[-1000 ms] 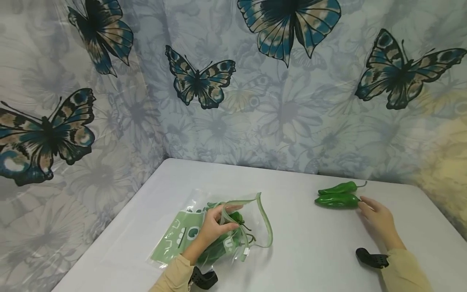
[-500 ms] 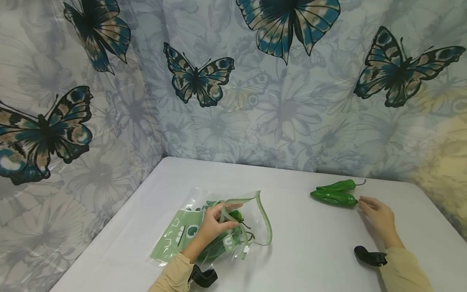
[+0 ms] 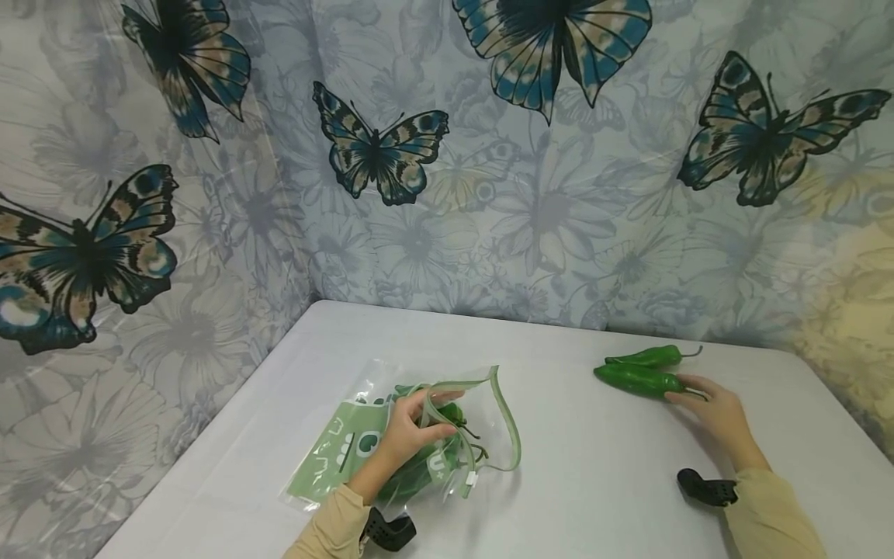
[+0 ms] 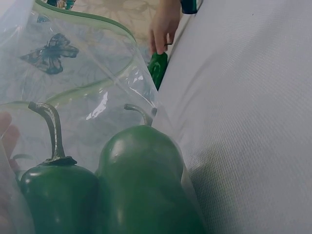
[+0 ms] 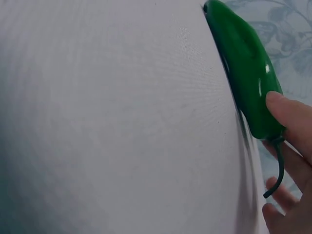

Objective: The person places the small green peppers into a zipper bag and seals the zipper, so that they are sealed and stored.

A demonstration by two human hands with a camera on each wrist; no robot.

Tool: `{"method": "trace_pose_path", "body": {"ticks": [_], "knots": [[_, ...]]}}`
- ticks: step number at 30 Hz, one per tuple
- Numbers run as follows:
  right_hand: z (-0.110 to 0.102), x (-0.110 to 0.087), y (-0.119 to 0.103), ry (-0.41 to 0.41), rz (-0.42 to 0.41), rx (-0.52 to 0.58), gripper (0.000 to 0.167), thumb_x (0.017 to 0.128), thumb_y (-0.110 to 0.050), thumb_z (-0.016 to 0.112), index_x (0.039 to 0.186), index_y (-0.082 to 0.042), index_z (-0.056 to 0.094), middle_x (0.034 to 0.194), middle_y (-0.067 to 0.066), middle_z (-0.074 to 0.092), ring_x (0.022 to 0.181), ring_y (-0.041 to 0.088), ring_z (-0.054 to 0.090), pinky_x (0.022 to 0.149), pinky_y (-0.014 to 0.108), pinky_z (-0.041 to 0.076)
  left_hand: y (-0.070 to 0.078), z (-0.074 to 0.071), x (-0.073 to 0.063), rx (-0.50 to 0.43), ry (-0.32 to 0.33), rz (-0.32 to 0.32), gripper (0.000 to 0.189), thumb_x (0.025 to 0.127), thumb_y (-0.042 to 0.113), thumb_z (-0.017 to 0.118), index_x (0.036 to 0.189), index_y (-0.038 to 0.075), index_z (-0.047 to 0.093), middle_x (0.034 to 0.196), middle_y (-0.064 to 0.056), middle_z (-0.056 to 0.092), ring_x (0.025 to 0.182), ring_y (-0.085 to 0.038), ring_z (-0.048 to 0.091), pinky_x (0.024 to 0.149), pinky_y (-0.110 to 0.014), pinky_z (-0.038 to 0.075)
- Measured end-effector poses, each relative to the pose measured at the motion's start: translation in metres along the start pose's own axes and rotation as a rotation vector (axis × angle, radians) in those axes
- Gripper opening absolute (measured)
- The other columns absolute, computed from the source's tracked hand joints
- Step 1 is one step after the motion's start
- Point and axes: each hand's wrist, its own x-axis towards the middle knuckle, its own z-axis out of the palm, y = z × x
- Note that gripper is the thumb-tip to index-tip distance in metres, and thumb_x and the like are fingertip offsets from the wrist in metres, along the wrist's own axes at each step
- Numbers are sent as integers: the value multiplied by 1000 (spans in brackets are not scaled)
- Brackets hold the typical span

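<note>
My left hand (image 3: 408,435) holds a clear zip bag (image 3: 324,462) with a green cartoon print near its mouth, thumb and fingers spread along the green-edged opening. Green peppers (image 4: 146,175) lie inside it, stems toward the mouth; in the left wrist view two show through the plastic. At the right, my right hand (image 3: 719,415) pinches the stem end of the front green pepper (image 3: 637,380), which lies on the table. In the right wrist view the thumb presses its side (image 5: 243,73) and the stem hangs between the fingers. A second loose pepper (image 3: 649,356) lies just behind.
The white table (image 3: 559,466) ends at a butterfly-printed cloth (image 3: 489,256) at the back and left. A white slider (image 3: 471,479) sits on the bag's green edge. Black straps (image 3: 707,489) circle both wrists.
The front pepper has turned slightly, its tip shifting left and back. My right hand has moved left onto its stem end and now grips it. The left hand and bag stay put.
</note>
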Motion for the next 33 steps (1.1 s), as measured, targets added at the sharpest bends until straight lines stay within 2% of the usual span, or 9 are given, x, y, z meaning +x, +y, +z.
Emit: {"method": "trace_pose_path", "body": {"ticks": [6,11,13,15,17,19,22,25,33], "knots": [[3,-5,0,-39,5,9,60,85,-39,60,119,9,46,119,34,44,107,50,38,80,60,33,-1,0,-1,6,-1,4,44,84,17,65,109,-16,51,105,-33,54,35,-14,18,37,-23,28],[4,-7,3,-20,-1,43,59,84,-39,61,118,6,46,116,30,48,103,44,44,77,56,37,-1,0,-1,20,7,2,44,84,17,65,109,-17,51,104,-33,53,39,-15,22,42,-25,31],[3,-8,4,14,1,65,58,84,-39,61,119,4,47,113,22,52,100,31,49,79,51,38,-1,0,-1,23,11,2,44,83,16,65,108,-17,51,104,-33,53,43,-16,29,46,-27,33],[2,-11,4,45,17,108,57,84,-39,61,121,2,48,111,5,54,98,12,50,81,46,37,-1,0,0,27,12,4,43,83,15,65,108,-17,51,104,-33,53,49,-17,37,50,-28,35],[0,-15,5,72,50,173,56,84,-39,62,124,-2,48,107,-10,52,90,-4,46,83,40,36,-1,0,0,30,12,6,43,84,16,65,108,-17,51,103,-33,53,52,-17,40,51,-29,36],[-1,-18,5,88,83,237,56,83,-39,62,127,-6,48,105,-19,48,87,-12,41,86,33,36,-1,1,0,33,11,6,44,84,17,65,108,-17,51,103,-33,53,51,-17,40,51,-29,35],[-1,-23,5,96,115,314,56,84,-37,62,131,-10,46,109,-19,47,90,-11,42,82,18,36,-1,1,0,29,7,-3,46,84,20,65,108,-17,51,104,-33,53,41,-14,28,46,-26,33],[0,-26,5,104,126,338,56,84,-37,62,131,-11,46,115,-15,47,93,-9,43,69,7,36,-1,2,0,19,3,-15,48,83,21,65,109,-17,51,104,-33,53,36,-14,18,42,-24,30],[3,-30,-4,106,121,342,54,83,-36,63,128,-11,49,112,-13,49,93,-7,45,69,11,38,-2,2,0,8,-4,1,48,83,21,65,110,-16,51,104,-33,54,33,-12,17,35,-22,26]]}}
